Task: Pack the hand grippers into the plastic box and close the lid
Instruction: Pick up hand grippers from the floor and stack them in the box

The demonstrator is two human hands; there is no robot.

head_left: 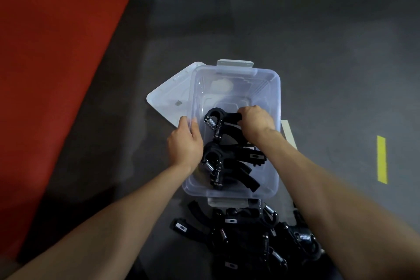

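Plastic box [273, 88] on grey floor [318, 52], uncovered, lid [167, 98] lying beside and partly under its left side | right hand [255, 120] reaches inside, fingers curled round the handle of the far hand gripper [218, 120] | left hand [185, 141] grips the box's left wall | more grippers [225, 166] inside the box | loose pile [250, 238] at the near end.

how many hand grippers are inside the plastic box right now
3, as far as shows. One at the far end, gripped by the right hand; one in the middle; one nearest the camera. The hands may hide more in the plastic box.
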